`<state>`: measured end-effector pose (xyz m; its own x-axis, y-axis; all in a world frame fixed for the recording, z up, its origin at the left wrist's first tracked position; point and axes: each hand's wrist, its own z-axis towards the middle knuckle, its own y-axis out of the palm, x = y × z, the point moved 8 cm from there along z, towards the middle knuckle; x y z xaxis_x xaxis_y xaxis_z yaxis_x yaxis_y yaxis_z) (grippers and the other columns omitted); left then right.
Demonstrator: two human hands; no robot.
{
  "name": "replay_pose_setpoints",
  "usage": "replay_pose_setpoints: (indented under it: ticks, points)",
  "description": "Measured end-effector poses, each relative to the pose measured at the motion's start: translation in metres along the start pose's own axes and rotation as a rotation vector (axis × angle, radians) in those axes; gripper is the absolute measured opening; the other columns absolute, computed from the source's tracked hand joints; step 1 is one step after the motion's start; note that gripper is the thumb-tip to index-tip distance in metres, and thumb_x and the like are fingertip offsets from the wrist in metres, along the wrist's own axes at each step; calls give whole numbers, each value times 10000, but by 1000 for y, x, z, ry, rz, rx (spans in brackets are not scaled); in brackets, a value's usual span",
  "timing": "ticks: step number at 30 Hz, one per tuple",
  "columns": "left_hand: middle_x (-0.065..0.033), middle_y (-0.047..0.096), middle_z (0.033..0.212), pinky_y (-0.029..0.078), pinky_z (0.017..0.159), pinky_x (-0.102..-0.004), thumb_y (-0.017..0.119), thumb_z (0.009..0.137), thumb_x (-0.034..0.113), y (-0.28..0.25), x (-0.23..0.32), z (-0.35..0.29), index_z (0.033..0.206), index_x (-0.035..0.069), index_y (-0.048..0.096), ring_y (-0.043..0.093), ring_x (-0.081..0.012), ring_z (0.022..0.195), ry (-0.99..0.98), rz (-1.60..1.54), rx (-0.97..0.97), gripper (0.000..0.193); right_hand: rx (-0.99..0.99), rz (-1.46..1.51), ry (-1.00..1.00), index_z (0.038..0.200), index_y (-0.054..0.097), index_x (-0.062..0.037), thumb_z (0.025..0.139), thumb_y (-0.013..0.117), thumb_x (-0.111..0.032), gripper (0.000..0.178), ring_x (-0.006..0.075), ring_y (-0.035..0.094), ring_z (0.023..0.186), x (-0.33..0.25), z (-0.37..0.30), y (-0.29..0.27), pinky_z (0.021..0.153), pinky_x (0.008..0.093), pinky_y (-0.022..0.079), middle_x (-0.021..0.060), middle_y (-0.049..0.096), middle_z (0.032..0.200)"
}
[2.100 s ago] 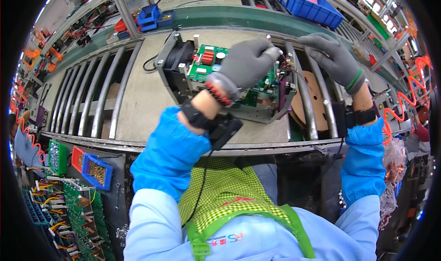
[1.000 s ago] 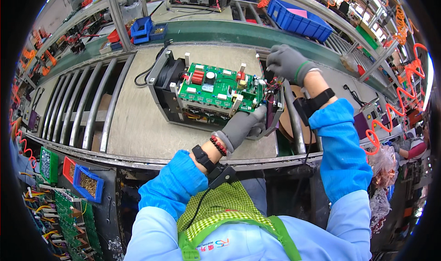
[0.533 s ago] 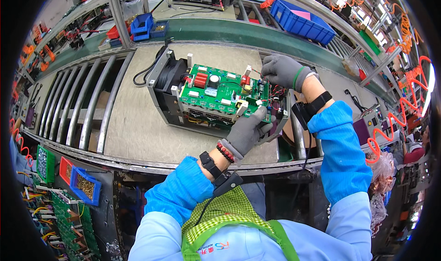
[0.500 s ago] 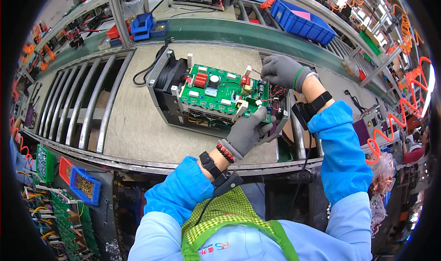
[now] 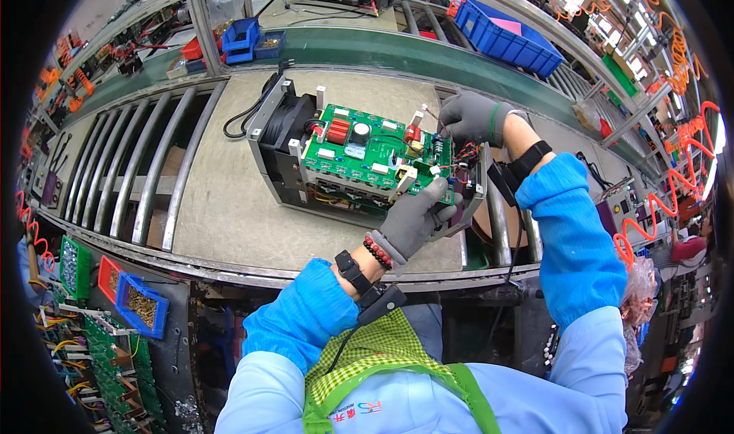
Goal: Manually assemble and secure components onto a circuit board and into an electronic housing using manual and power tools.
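Observation:
An open-topped electronic unit with a black fan (image 5: 286,122) at its left end lies on the work surface. On top sits a green circuit board (image 5: 375,161) with red, white and black components. My left hand (image 5: 417,218), in a grey glove, is closed at the near right edge of the unit, its fingertips by the board's corner and a small white connector (image 5: 436,171). My gloved right hand (image 5: 474,118) is bent over the far right end, fingers closed on a thin wire with a small light tip (image 5: 426,108). Its fingertips are partly hidden. Red and dark wires (image 5: 463,156) bunch below it.
Metal rollers (image 5: 145,170) flank the board-like work surface (image 5: 222,193). Blue bins stand at the back left (image 5: 241,40) and back right (image 5: 505,37). Small trays of screws (image 5: 142,309) lie at lower left, and red coiled hose (image 5: 673,178) hangs at right.
My right hand has shifted slightly right and turned, and the wire's light tip now shows beside its fingers. My left hand has stayed against the unit's edge.

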<state>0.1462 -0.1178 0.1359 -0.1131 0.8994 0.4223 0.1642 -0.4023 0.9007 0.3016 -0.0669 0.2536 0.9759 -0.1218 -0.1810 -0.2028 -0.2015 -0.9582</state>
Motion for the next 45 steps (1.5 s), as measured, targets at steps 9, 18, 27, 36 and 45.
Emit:
replay_pose_setpoints:
  ticks: [9, 18, 27, 36, 45]
  points:
    - [-96, 656, 1143, 585, 788, -279, 527, 1049, 228, 0, -1, 1, 1258, 49, 559, 663, -198, 1034, -33, -32, -32, 277, 159, 680, 111, 1255, 649, 1, 920, 645, -210, 395, 178, 650, 1027, 1, -24, -17, 939, 323, 502, 120, 714, 1106]
    - [-96, 643, 1167, 594, 753, -264, 542, 1042, 221, -2, -2, 3, 1244, 55, 561, 673, -194, 973, -43, -43, -47, 263, 312, 965, 106, 1170, 676, -3, 997, 617, -261, 316, 86, 633, 868, -20, -27, -25, 820, 247, 497, 38, 710, 958]
    - [-96, 659, 1095, 584, 716, -263, 544, 1040, 219, -1, -1, 0, 1208, 55, 587, 671, -184, 941, -23, -44, -11, 239, 196, 234, 47, 986, 687, -35, 890, 653, -193, 188, 209, 626, 870, -32, -52, -39, 863, 354, 499, 64, 669, 901]
    - [-76, 657, 1133, 580, 791, -279, 535, 1042, 229, -2, -1, 1, 1252, 61, 562, 659, -191, 1047, -31, -30, -11, 270, 172, -323, -63, 893, 691, -87, 823, 658, -181, 122, 305, 579, 1066, -28, -25, -16, 962, 426, 463, 95, 683, 934]
    - [-89, 655, 1126, 588, 794, -277, 548, 1037, 235, -3, 0, 1, 1258, 44, 559, 664, -205, 1035, -8, -13, -8, 292, 107, -280, -118, 910, 703, -97, 831, 634, -174, 130, 320, 612, 969, -19, -21, -6, 891, 423, 485, 111, 669, 916]
